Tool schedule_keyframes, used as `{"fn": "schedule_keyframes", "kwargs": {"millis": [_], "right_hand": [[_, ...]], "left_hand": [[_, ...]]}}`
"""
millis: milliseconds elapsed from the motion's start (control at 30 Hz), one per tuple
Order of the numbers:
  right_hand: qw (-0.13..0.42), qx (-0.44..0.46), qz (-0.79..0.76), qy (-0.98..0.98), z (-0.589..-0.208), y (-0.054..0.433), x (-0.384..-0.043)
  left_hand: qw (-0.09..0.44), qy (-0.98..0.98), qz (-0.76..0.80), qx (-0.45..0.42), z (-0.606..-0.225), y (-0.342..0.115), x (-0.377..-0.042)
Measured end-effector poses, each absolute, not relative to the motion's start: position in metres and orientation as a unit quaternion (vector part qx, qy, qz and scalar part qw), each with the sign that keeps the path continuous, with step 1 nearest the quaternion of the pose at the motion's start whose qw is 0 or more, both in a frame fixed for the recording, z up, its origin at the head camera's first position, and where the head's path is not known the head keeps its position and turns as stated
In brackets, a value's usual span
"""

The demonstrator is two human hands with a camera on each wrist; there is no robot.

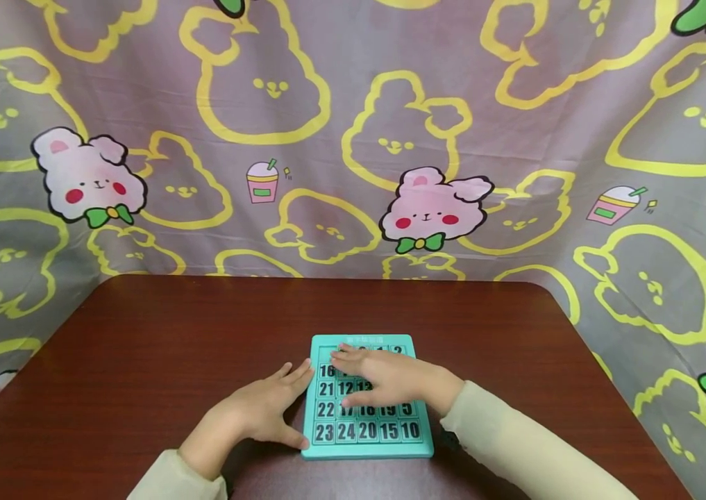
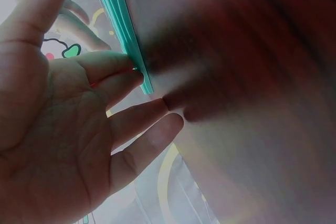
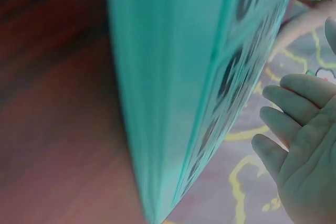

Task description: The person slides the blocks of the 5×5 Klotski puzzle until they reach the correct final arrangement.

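Observation:
A turquoise number slide puzzle [image 1: 368, 452] lies flat on the table, its square tiles printed with black numbers. Its top-left slot [image 1: 326, 353] holds no tile. Along the puzzle's left side is my left hand [image 1: 259, 406], fingers spread, with fingertips and thumb at the frame's edge. The left wrist view has its fingers [image 2: 113, 80] fairly straight against the frame's side. My right hand [image 1: 384, 375] is over the upper left tiles, fingers extended, covering several numbers. In the right wrist view, that hand [image 3: 310, 135] appears above the tile face; fingertip contact cannot be told.
The dark reddish-brown table [image 1: 203, 333] extends around the puzzle, with rounded far corners. Behind it and at both sides hangs a grey-pink curtain [image 1: 315, 83] printed with yellow outlines, rabbits and drink cups.

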State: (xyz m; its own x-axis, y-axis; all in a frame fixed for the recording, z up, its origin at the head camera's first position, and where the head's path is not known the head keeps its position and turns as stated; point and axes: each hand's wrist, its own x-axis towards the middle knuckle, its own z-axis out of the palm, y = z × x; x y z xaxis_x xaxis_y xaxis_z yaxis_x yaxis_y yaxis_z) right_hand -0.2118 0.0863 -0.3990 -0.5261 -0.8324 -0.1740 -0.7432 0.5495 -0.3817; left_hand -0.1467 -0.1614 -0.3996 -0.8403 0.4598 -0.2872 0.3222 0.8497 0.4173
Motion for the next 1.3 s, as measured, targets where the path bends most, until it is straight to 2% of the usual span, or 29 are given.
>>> {"fn": "schedule_keyframes", "kwargs": {"millis": [433,1300], "right_hand": [[0.152,-0.422,-0.16,0.879,-0.402,0.112,-0.228],[0.17,-0.435,-0.141,0.873,-0.404,0.085,-0.225]], "left_hand": [[0.189,0.944,0.176,0.204,-0.401,-0.161,-0.146],[0.194,0.939,0.191,0.21,-0.4,-0.163,-0.146]]}}
